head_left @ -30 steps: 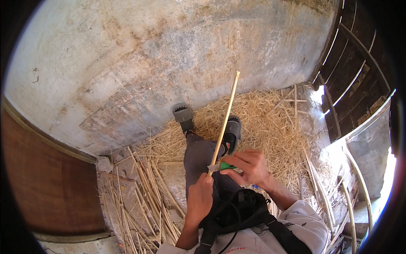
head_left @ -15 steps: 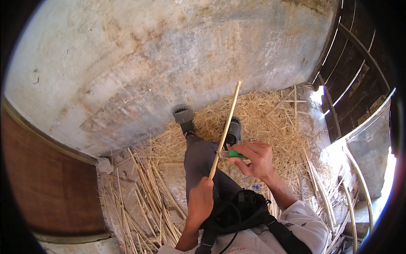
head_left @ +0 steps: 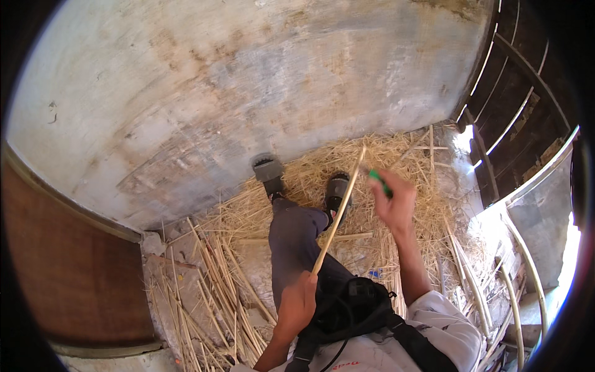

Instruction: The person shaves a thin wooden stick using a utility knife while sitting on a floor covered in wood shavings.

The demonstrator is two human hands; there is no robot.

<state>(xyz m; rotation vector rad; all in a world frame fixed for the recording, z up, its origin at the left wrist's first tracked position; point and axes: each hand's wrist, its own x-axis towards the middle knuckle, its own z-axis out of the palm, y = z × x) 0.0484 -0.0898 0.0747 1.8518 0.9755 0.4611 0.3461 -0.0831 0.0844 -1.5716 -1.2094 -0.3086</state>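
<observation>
My left hand (head_left: pixel 299 302) is closed around the near end of a long pale bamboo stick (head_left: pixel 339 221). The stick slants up and away to the right, its far end over the straw. My right hand (head_left: pixel 395 201) grips a small knife with a green handle (head_left: pixel 381 183), held close to the stick's far part. The blade is blurred, and I cannot tell whether it touches the stick. Below are my dark trouser legs (head_left: pixel 296 235) and my feet in dark sandals.
Pale shavings (head_left: pixel 412 186) cover the floor in front of a stained concrete wall (head_left: pixel 248 80). Many thin sticks (head_left: pixel 229 291) lie at my left, with longer poles (head_left: pixel 514 304) at the right. A brown panel (head_left: pixel 68 260) stands at the left, dark boards (head_left: pixel 520 93) at the right.
My right hand with the knife has moved away from me along the stick, from near its middle to near its far end. The stick's far end has dipped and swung slightly right.
</observation>
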